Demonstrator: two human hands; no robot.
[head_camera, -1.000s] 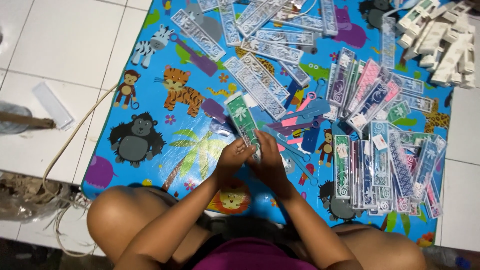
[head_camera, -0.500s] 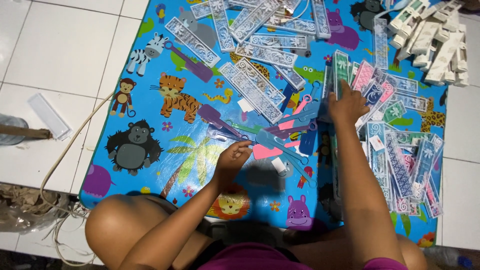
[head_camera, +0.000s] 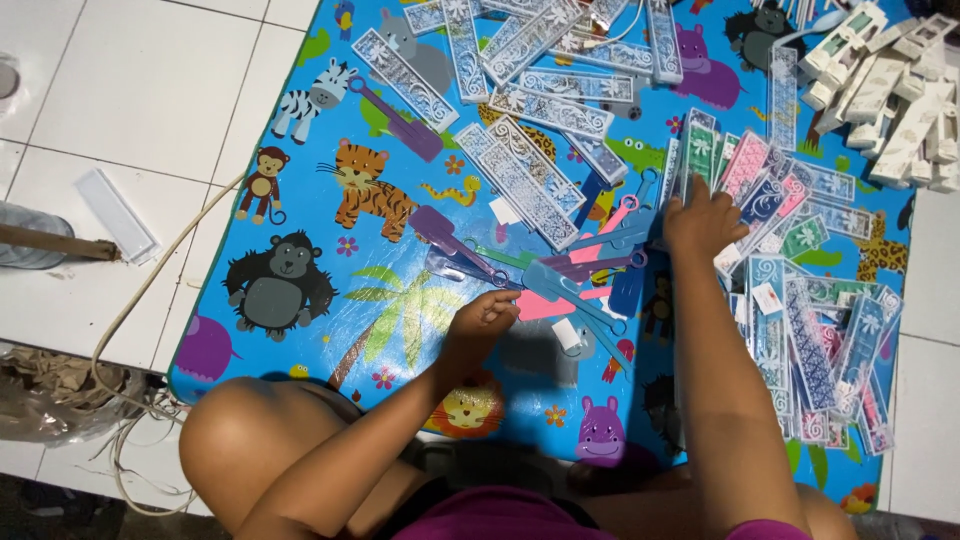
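- A second before, both my hands were together in front of me over the middle of the play mat (head_camera: 300, 180), working one narrow packet between them.
- By this moment they had parted: my right hand (head_camera: 703, 218) had gone out toward the mat's right side and lay on the fanned stack of finished packets (head_camera: 770, 195), the green, pink and blue ones, fingers flat and spread over their near ends. I could not tell whether a packet was pinched under the palm or only pressed down.
- My left hand (head_camera: 483, 318) stayed near the mat's front edge, its grip curled loosely shut, the fingertips close to a pink comb (head_camera: 548, 306) in the loose heap of combs (head_camera: 560, 275). Whether it pinched anything I could not tell; the fingers hid that.
- The packet no longer showed between my hands, so I judged it had joined the stack on the right, one piece done.
- The heap of blue, pink and purple combs lay just beside the left hand, between my two hands.
- Empty patterned sleeves (head_camera: 520, 175) lay spread toward the mat's far edge, and white boxes (head_camera: 890, 90) were piled at its far right corner.
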